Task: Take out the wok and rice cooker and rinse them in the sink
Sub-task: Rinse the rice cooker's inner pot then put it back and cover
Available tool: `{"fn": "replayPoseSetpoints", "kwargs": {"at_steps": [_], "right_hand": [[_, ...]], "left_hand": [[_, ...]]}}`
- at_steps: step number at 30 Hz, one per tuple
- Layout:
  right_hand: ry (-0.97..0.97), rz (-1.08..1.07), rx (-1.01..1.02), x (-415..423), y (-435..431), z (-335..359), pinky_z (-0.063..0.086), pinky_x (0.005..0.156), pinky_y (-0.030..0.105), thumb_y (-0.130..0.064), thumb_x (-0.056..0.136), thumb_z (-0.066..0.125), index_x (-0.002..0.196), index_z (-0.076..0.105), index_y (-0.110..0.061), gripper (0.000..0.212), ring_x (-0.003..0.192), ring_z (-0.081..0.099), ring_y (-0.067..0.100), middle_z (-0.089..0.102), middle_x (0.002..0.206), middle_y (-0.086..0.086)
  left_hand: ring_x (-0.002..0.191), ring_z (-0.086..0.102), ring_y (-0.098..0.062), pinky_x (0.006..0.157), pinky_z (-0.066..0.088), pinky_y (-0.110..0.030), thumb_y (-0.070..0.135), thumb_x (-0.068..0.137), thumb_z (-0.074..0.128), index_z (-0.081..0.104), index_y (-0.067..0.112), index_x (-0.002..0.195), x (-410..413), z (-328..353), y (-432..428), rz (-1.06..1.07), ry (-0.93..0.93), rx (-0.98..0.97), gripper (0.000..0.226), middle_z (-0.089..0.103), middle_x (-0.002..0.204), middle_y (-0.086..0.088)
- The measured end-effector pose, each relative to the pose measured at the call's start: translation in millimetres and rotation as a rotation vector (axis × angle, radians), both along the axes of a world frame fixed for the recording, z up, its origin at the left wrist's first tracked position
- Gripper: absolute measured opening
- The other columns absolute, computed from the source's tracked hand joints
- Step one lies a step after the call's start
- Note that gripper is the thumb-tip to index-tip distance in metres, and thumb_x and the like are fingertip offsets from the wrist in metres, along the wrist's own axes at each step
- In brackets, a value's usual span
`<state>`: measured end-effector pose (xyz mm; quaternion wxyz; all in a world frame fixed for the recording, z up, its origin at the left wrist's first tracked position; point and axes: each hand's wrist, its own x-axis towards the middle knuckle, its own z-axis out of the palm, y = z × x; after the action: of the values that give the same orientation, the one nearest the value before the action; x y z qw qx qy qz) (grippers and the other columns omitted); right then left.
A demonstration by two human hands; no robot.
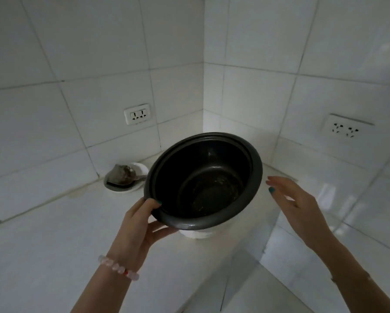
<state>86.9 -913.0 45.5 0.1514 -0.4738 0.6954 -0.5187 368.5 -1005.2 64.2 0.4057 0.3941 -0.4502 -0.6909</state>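
While the black inner pot (203, 181) of the rice cooker is hanging tilted just above the white cooker body (196, 234), its mouth is facing the camera and its floor is showing pale dried specks. The left hand (135, 227) is pinching the near-left rim, with the thumb lying over the lip and the fingers (162, 229) curling under the flange. The right hand (297, 204) is hovering just beside the right rim, fingers spread and relaxed, touching nothing. A one-sided pinch on so wide a rim is likely to let the pot swing, so the step is probably calling for the right hand to be taking the opposite rim and levelling the pot before carrying it to the sink, which is not in view. Behind and to the left, a small white bowl (142, 169) holding a spoon is sitting in the corner of the tiled counter (54, 245), well apart from the pot.
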Motion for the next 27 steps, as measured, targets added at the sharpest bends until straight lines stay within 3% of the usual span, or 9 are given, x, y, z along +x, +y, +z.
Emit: {"fn": "replayPoseSetpoints", "kwargs": {"at_steps": [3, 6, 9, 13, 17, 20, 23, 27], "right_hand": [[0.073, 0.036, 0.001, -23.4, -32.2, -0.8, 0.042, 0.091, 0.02, -0.021, 0.093, 0.054, 0.124, 0.058, -0.019, 0.031, 0.109, 0.054, 0.007, 0.059, 0.119, -0.01], [0.17, 0.073, 0.011, -49.5, -60.6, -14.7, 0.043, 0.096, 0.027, -0.02, 0.092, 0.055, 0.126, 0.057, -0.016, 0.034, 0.108, 0.054, 0.008, 0.059, 0.122, -0.005], [0.348, 0.085, -0.005, -74.9, -87.0, -26.6, 0.042, 0.09, 0.026, -0.015, 0.09, 0.059, 0.125, 0.059, -0.012, 0.035, 0.104, 0.053, 0.009, 0.061, 0.121, 0.0], [0.607, 0.183, -0.037, -110.2, -125.1, -38.2, 0.048, 0.082, 0.029, -0.015, 0.087, 0.064, 0.118, 0.063, -0.01, 0.031, 0.096, 0.064, 0.024, 0.067, 0.11, 0.009], [0.718, 0.314, -0.037, -146.3, -168.1, -46.7, 0.056, 0.076, 0.038, -0.027, 0.089, 0.056, 0.118, 0.062, -0.011, 0.035, 0.099, 0.064, 0.025, 0.067, 0.112, 0.006], [0.752, 0.415, -0.047, -164.5, -193.1, -49.9, 0.055, 0.079, 0.034, -0.036, 0.086, 0.046, 0.116, 0.063, -0.009, 0.044, 0.1, 0.064, 0.024, 0.066, 0.113, 0.006], [0.754, 0.493, -0.072, -174.1, -213.2, -51.8, 0.052, 0.08, 0.03, -0.031, 0.084, 0.052, 0.116, 0.063, -0.008, 0.042, 0.101, 0.064, 0.024, 0.066, 0.112, 0.007], [0.749, 0.552, -0.13, -174.8, -227.9, -53.9, 0.053, 0.077, 0.033, -0.023, 0.077, 0.059, 0.113, 0.064, -0.004, 0.041, 0.097, 0.065, 0.029, 0.067, 0.109, 0.011]], "left_hand": [[0.081, 0.071, -0.033, 0.068, 0.06, -0.042, 0.009, 0.093, 0.045, 0.06, 0.008, 0.112, -19.9, 9.3, -29.0, 0.108, 0.026, 0.061, 0.024, 0.064, 0.109, -0.02], [0.071, 0.072, -0.03, 0.065, 0.06, -0.039, 0.013, 0.095, 0.046, 0.059, 0.008, 0.113, -38.7, 12.5, -48.1, 0.177, 0.026, 0.075, 0.022, 0.066, 0.098, -0.014], [0.069, 0.072, -0.025, 0.071, 0.059, -0.04, 0.015, 0.095, 0.049, 0.059, 0.007, 0.115, -57.0, 6.4, -62.7, 0.239, 0.005, 0.089, 0.024, 0.065, 0.101, -0.013], [0.081, 0.071, -0.034, 0.072, 0.06, -0.04, 0.017, 0.094, 0.052, 0.053, 0.004, 0.125, -79.5, -8.7, -76.0, 0.353, -0.088, 0.135, 0.034, 0.063, 0.113, -0.018], [0.072, 0.071, -0.033, 0.062, 0.061, -0.037, 0.011, 0.093, 0.052, 0.058, -0.002, 0.114, -106.6, -16.2, -71.0, 0.554, -0.159, 0.146, 0.026, 0.067, 0.085, -0.016], [0.054, 0.066, -0.018, 0.053, 0.058, -0.029, 0.005, 0.091, 0.053, 0.062, -0.008, 0.098, -121.2, -22.3, -64.6, 0.69, -0.246, 0.137, 0.017, 0.063, 0.067, -0.009], [0.054, 0.063, -0.018, 0.057, 0.059, -0.032, 0.004, 0.09, 0.055, 0.065, -0.002, 0.094, -133.1, -27.8, -58.7, 0.813, -0.317, 0.139, 0.013, 0.062, 0.06, -0.003], [0.07, 0.065, -0.025, 0.059, 0.056, -0.032, 0.006, 0.088, 0.058, 0.064, 0.005, 0.096, -146.3, -29.5, -53.9, 0.902, -0.413, 0.134, 0.01, 0.065, 0.081, -0.012]]}}
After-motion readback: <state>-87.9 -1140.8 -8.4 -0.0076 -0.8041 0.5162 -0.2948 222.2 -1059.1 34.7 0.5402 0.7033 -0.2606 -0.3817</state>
